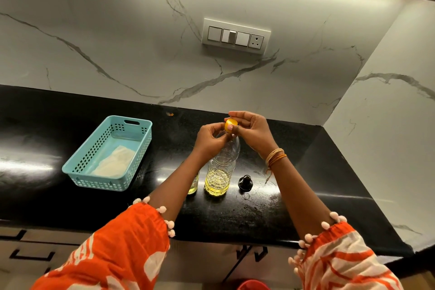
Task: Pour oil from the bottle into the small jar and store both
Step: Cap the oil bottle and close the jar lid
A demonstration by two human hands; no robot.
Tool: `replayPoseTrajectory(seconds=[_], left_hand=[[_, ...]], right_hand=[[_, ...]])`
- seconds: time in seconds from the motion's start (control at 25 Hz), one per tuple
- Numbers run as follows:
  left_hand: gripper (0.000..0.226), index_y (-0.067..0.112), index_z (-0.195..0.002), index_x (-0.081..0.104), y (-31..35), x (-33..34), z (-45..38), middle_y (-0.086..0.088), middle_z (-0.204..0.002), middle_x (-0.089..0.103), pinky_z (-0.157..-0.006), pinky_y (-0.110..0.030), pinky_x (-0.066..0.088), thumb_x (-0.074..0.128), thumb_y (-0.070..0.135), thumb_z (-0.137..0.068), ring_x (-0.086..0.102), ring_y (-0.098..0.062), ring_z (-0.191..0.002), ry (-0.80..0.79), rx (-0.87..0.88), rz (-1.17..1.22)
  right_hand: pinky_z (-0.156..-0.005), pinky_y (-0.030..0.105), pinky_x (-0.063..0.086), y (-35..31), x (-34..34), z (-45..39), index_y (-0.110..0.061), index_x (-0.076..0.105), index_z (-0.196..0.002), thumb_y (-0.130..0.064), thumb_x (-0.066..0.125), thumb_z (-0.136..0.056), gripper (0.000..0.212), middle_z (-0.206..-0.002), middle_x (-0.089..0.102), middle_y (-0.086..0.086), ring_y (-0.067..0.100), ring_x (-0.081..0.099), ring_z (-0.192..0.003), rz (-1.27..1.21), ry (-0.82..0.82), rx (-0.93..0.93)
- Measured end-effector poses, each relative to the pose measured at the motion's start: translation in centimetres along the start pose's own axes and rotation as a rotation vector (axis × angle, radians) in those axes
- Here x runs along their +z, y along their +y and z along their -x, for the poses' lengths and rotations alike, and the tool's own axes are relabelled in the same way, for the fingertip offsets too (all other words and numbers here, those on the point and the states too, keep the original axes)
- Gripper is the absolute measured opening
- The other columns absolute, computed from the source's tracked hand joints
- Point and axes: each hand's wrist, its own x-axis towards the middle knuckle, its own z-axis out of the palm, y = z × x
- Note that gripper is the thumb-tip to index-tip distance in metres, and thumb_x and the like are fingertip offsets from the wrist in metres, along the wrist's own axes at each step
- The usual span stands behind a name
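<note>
A clear plastic oil bottle stands upright on the black counter, about a third full of yellow oil. My left hand grips its neck. My right hand pinches the yellow cap at the bottle's top. The small jar, holding yellow oil, stands just left of the bottle and is mostly hidden behind my left forearm. A black lid lies on the counter to the right of the bottle.
A light blue perforated basket with a white cloth inside sits at the left of the counter. A marble wall with a switch panel rises behind. The wall turns a corner at the right. Drawers lie below the counter edge.
</note>
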Motion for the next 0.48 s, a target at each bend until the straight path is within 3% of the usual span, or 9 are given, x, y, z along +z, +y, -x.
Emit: replayPoseTrajectory(seconds=[0.32, 0.48], left_hand=[[0.024, 0.021, -0.103, 0.069, 0.1, 0.3, 0.5, -0.001, -0.093, 0.072, -0.086, -0.038, 0.058, 0.065, 0.003, -0.087, 0.07, -0.018, -0.094, 0.038, 0.028, -0.011], [0.026, 0.025, -0.1, 0.067, 0.3, 0.1, 0.8, -0.003, -0.098, 0.071, -0.09, -0.041, 0.056, 0.064, 0.003, -0.089, 0.068, -0.021, -0.1, 0.002, 0.014, -0.011]], right_hand=[[-0.084, 0.025, 0.057, 0.6, 2.4, 0.7, -0.009, 0.069, -0.111, -0.009, 0.077, -0.076, 0.036, -0.106, 0.072, 0.007, 0.009, 0.069, -0.095, 0.099, 0.347, -0.023], [-0.087, 0.028, 0.056, 0.4, 2.8, 1.0, -0.01, 0.068, -0.112, -0.009, 0.075, -0.077, 0.036, -0.107, 0.071, 0.006, 0.008, 0.067, -0.095, 0.101, 0.368, -0.024]])
